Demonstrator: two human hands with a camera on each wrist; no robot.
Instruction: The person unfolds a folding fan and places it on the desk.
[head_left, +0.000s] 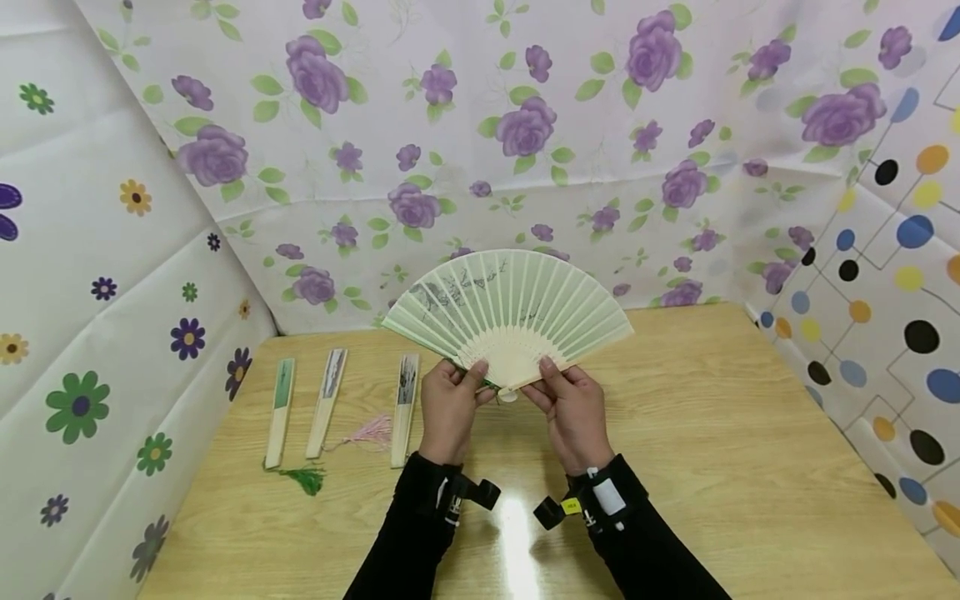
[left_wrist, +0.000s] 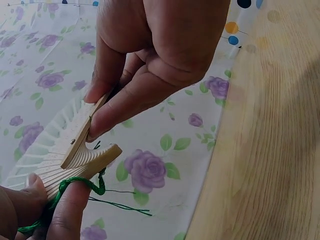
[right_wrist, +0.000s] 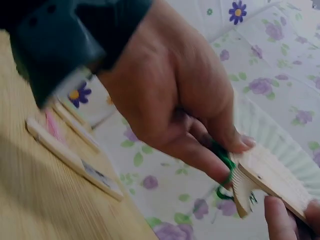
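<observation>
An open folding fan (head_left: 510,304) with pale green leaf, ink drawing and wooden ribs stands upright above the wooden table (head_left: 712,433). My left hand (head_left: 467,382) pinches its left guard stick near the pivot, where a green cord (left_wrist: 82,186) loops past my fingers. My right hand (head_left: 549,377) pinches the right guard stick (left_wrist: 82,135) between thumb and fingers. In the right wrist view the left hand (right_wrist: 175,100) fills the frame and the fan's base (right_wrist: 260,180) shows beside a right fingertip (right_wrist: 282,215).
Three closed fans (head_left: 280,412) (head_left: 326,402) (head_left: 406,408) lie side by side on the table's left part, with a green tassel (head_left: 300,477) and a pink tassel (head_left: 369,433). Flowered cloth walls close in the back and left, a dotted one the right.
</observation>
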